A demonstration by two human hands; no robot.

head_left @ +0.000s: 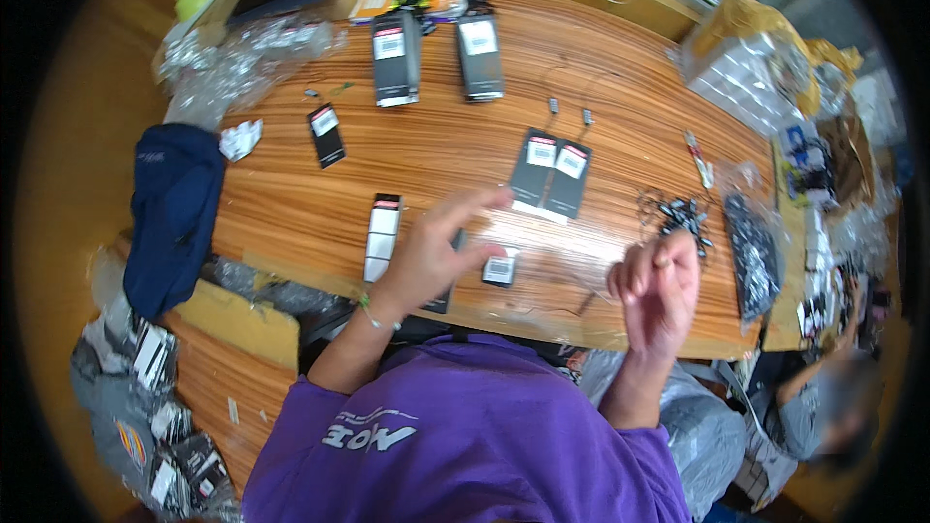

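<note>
My left hand [422, 250] hovers over the near edge of the table, thumb and forefinger apart with nothing between them. Under it lies a dark tag [439, 298], mostly covered by the hand. Close to its thumb is a small black tag with a white barcode label [499, 269]. My right hand [663, 292] is raised with fingertips curled together; whatever they may pinch is too small to make out. Just beyond it sits a tangle of black strings with small clips [680, 217]. Two grey hang tags [550, 172] with strings lie side by side ahead of my hands.
Two stacks of hang tags [395, 63] stand at the back. A single black tag [326, 136] and a strip of white labels [382, 237] lie to the left. Also around are a navy folded cloth item [172, 208], red-handled snippers [697, 157] and a bag of black pieces [753, 257].
</note>
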